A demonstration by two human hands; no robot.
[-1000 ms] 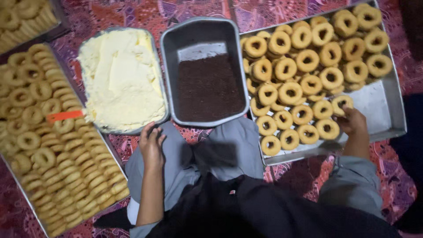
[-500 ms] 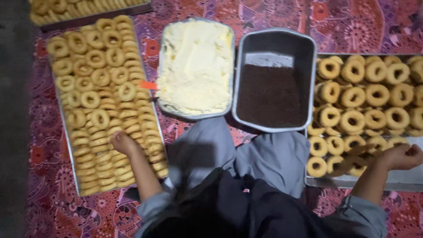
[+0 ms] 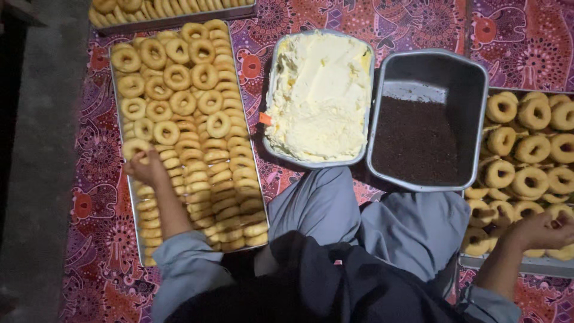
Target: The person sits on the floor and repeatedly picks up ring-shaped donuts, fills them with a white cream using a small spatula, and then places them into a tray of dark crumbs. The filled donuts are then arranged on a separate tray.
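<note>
This looks like a small home bakery worked on the floor: metal trays of ring doughnuts (image 3: 191,113), a tub of pale cream (image 3: 320,96) and a pan of chocolate sprinkles (image 3: 418,140) sit on a patterned purple mat (image 3: 526,42).

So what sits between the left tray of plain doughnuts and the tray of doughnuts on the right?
In the head view, two containers: a tub of pale cream, then a metal pan of dark sprinkles.

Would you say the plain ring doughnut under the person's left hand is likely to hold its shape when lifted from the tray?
Probably yes: the ring doughnut looks firm-crusted and golden, and neighbours stand stacked on edge without sagging. It seems light for its size. A hard squeeze from the left hand might dent it. Lifted from the tightly packed metal tray, its leaning neighbours may topple.
</note>
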